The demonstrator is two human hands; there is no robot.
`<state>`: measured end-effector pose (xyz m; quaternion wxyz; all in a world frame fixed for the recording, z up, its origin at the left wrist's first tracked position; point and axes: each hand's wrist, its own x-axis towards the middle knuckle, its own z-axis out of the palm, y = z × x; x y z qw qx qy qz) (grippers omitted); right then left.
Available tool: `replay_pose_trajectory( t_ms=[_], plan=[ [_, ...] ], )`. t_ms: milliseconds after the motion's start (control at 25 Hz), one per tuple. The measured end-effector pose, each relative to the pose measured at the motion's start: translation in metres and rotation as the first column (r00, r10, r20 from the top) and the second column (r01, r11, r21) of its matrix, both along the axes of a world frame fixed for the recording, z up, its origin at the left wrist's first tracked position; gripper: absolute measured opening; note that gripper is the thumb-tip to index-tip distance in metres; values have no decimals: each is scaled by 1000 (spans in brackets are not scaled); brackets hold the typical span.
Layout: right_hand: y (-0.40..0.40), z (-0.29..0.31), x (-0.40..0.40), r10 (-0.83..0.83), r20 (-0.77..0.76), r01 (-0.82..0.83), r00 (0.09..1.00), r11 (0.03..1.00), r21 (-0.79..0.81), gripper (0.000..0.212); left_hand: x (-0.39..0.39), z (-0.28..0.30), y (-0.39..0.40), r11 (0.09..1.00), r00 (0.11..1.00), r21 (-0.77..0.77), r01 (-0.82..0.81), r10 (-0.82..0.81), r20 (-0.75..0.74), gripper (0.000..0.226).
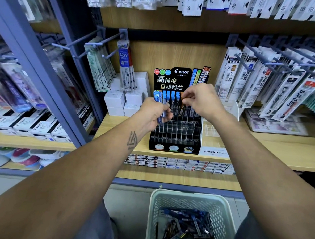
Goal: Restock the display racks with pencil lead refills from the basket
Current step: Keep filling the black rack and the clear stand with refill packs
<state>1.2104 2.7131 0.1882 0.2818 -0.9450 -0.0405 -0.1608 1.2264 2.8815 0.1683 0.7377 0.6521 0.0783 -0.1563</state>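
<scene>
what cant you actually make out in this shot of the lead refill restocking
- Head view: the right hand covers the orange refill's label.
- Slot size labels on the Pilot display rack are too small to read.
- The basket is cut off by the bottom edge, so its refill count is unknown.
- The left hand blurs the blue refills.

Bright, even indoor light falls from above, and shadows are soft and faint. The shelf (260,142) under the rack (176,120) is well lit. The wide lens bends straight lines outward at the edges. The centre is fairly sharp, while hanging packs (281,85) at left and right smear into blur. Clear wrappers (8,80) carry pale glare.
</scene>
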Motion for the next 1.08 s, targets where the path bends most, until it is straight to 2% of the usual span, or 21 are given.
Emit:
replay_pose_trajectory(
  t_ms=[280, 440, 560, 680, 840, 920, 1000, 1080],
  plan=[
    [5, -8, 0, 51, 25, -41, 998, 956, -290, 15, -3, 2, -1, 999, 999, -10, 48, -48, -11, 6],
    [5, -15, 1, 4, -2, -4, 1000, 952, -307, 15, -3, 1, -1, 999, 999, -9, 44, -44, -13, 8],
    [8, -24, 2, -3, -1, 2, 1000, 930, -367, 7, -3, 1, -4, 999, 999, -28, 42, -42, -15, 9],
    [8, -29, 7, -6, -15, -1, 1000, 881, -472, 16, -4, 1, -6, 997, 998, -46, 55, -56, -21, 20],
    [6, -34, 9, 9, -13, -14, 1000, 860, -510, 21, -6, 1, -8, 996, 996, -51, 73, -76, -41, 27],
    [5, -31, 8, 12, -22, -21, 1000, 875, -483, 20, -7, 1, -10, 996, 996, -49, 74, -76, -41, 30],
    [4, -25, 5, 12, -19, -18, 1000, 926, -377, 19, -9, 2, -12, 995, 996, -57, 82, -84, -30, 31],
    [6, -15, -1, -14, -2, 14, 1000, 993, -114, 19, -12, 3, -12, 989, 992, -83, 126, -128, -14, 25]
  ],
)
